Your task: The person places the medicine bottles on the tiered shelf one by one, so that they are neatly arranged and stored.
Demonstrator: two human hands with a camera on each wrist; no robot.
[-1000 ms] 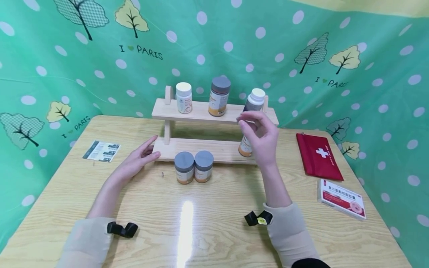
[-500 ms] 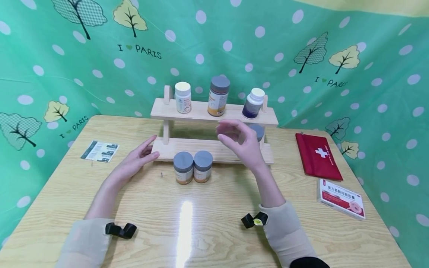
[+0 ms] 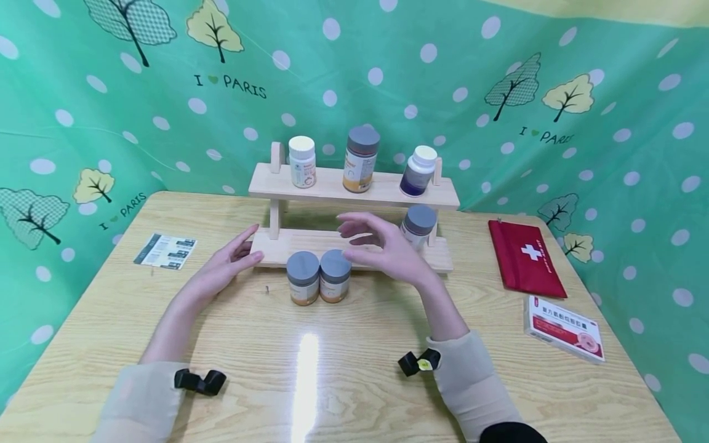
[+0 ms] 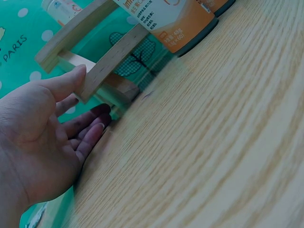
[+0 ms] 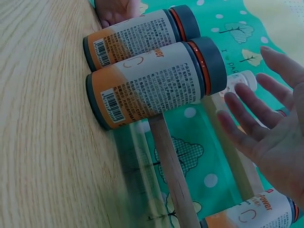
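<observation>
My left hand (image 3: pixel 224 266) holds the left end of the lower board of a two-tier wooden shelf (image 3: pixel 299 241), thumb (image 4: pixel 71 81) against the board's end and fingers beyond it. Two jars with grey lids stand side by side on the table before the shelf: a left jar (image 3: pixel 303 280) and a right jar (image 3: pixel 335 280). Holding nothing, my right hand (image 3: pixel 390 249) hovers just right of the right jar, fingers spread and thumb near its lid. A third grey-lidded jar (image 3: pixel 419 221) stands on the lower board's right end, partly hidden by that hand.
The upper board bears a white bottle (image 3: pixel 303 165), a taller grey-lidded jar (image 3: pixel 361 161) and a dark bottle with white cap (image 3: pixel 418 172). A red first-aid pouch (image 3: pixel 526 257) and a medicine box (image 3: pixel 565 329) lie right; a blister pack (image 3: pixel 165 250) lies left.
My right hand has left the jar on the lower board's right end and moved left and down to the two front jars, its fingers opening. My left hand stays on the shelf.
</observation>
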